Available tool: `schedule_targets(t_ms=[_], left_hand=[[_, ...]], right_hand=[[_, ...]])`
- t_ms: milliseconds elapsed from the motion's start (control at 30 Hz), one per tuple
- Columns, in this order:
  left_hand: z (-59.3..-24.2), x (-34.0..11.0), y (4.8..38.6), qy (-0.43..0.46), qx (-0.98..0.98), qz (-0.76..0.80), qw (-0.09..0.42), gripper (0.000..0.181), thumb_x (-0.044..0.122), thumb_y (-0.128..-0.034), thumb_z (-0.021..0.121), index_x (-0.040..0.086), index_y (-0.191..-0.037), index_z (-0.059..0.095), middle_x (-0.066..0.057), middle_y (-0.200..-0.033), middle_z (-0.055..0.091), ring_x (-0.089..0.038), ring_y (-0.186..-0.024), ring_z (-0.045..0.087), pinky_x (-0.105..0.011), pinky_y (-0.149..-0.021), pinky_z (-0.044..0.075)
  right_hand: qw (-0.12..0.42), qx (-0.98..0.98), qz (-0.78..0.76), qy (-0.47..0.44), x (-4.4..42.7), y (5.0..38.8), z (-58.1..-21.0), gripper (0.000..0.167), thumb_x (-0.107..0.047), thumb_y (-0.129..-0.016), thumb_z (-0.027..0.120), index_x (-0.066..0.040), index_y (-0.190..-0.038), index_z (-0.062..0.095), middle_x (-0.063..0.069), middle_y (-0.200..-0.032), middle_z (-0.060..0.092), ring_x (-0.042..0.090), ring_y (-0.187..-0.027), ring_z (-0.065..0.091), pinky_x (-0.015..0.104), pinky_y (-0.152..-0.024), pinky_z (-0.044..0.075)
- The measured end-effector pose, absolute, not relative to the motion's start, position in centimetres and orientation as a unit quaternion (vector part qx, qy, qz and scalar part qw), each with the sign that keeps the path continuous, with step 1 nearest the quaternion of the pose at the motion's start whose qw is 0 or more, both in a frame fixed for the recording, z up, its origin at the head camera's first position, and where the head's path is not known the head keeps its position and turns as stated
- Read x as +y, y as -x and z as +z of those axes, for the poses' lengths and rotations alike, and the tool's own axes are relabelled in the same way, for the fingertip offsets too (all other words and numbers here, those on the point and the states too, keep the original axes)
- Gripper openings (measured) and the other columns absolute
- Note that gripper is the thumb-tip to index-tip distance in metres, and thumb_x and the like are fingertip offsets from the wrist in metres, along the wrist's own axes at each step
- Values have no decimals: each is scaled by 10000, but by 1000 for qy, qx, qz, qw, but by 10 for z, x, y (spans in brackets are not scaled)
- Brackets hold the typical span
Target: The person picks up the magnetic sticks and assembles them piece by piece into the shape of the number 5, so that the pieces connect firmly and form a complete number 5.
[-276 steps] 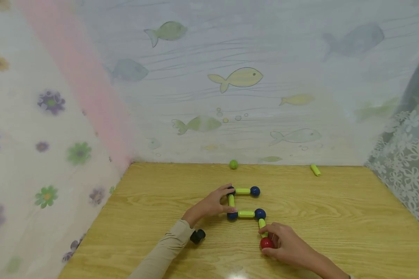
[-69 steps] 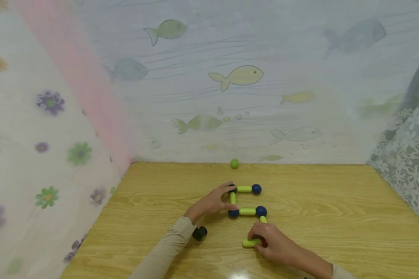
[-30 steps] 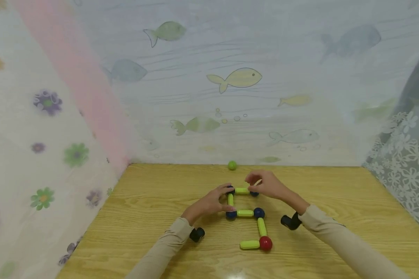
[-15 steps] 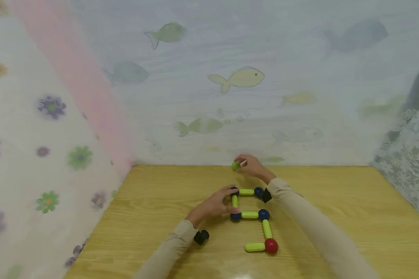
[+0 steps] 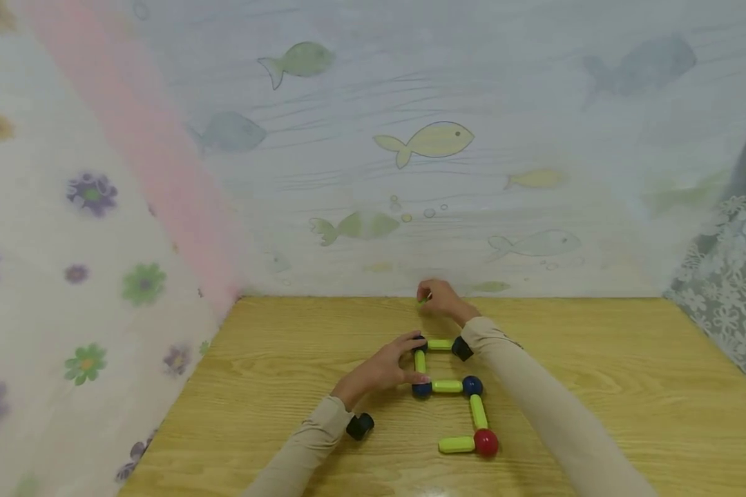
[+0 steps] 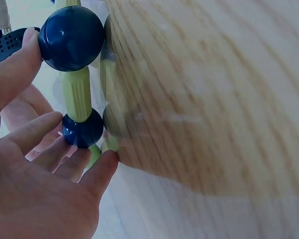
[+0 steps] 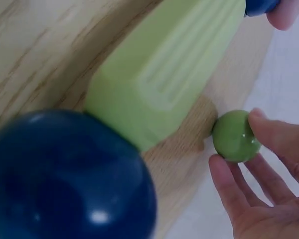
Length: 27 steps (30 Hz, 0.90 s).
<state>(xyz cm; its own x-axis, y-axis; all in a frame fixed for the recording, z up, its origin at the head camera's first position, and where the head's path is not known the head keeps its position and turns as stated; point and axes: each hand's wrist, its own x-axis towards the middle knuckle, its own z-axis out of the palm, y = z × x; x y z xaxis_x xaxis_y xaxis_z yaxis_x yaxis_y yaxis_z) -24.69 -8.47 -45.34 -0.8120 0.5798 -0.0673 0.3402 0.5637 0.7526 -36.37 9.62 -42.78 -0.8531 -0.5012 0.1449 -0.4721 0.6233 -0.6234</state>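
Note:
An S-like chain of yellow-green magnetic rods and balls lies on the wooden table. My left hand (image 5: 382, 368) spans its left side: the thumb presses one blue ball (image 6: 72, 37), and the fingers rest against another blue ball (image 6: 83, 128), with a short rod (image 6: 77, 94) between them. At the table's back edge my right hand (image 5: 441, 302) pinches a green ball (image 7: 236, 137), mostly hidden by the fingers in the head view. The chain's near end has a red ball (image 5: 486, 442) with a rod (image 5: 456, 445) pointing left. Its upper-right blue ball (image 7: 72, 179) is hidden in the head view.
Black wrist cameras (image 5: 360, 426) hang under both sleeves, the right one just above the chain's upper-right end. The fish-printed wall (image 5: 348, 172) meets the table's back edge (image 5: 566, 298). A flowered wall (image 5: 99, 297) stands at left, lace fabric (image 5: 730, 290) at right.
The loose rod from the back right has been joined to the red ball. My right hand has left that end, reached to the back and taken the green ball. The left hand stays put.

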Motion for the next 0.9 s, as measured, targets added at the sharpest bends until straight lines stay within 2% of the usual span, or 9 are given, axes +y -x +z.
schedule_targets(t_ms=[200, 367, 533, 667, 900], left_hand=[[-453, -85, 246, -253, 871, 390, 160, 744, 365, -859, 695, 137, -1475, 347, -15, -1558, 185, -274, -1409, 210, -473, -1071, 318], [-452, -84, 247, -255, 870, 390, 160, 751, 367, -860, 694, 127, -1477, 340, -9, -1559, 181, -258, -1414, 198, -462, -1081, 305], [-451, -84, 246, -259, 872, 384, 158, 749, 368, -867, 685, 120, -1480, 332, -12, -1561, 176, -262, -1417, 187, -467, -1076, 312], [-449, -83, 246, -258, 869, 390, 159, 744, 344, -867, 692, 106, -1476, 337, -30, -1561, 176, -270, -1415, 190, -470, -1074, 313], [-452, -85, 246, -260, 869, 391, 155, 752, 372, -860, 693, 116, -1475, 343, -19, -1562, 175, -265, -1415, 197, -454, -1082, 307]], right_hand=[[1, 895, -341, 287, 102, 357, -428, 195, 22, -791, 728, 73, -913, 585, 210, -942, 592, 326, -873, 567, 438, -769, 507], [22, 877, -390, 280, 113, 343, -423, 210, -1, -806, 723, 80, -955, 599, 222, -967, 597, 329, -883, 586, 439, -793, 516], [40, 863, -425, 271, 123, 327, -417, 203, -41, -829, 713, 45, -990, 623, 180, -1001, 601, 322, -919, 596, 435, -805, 516], [54, 852, -441, 278, 130, 303, -403, 203, -63, -850, 696, 43, -1008, 624, 196, -1035, 599, 336, -951, 593, 431, -799, 517], [67, 835, -449, 311, 145, 278, -412, 205, -135, -859, 707, -23, -1025, 661, 97, -1050, 633, 282, -982, 601, 435, -828, 502]])
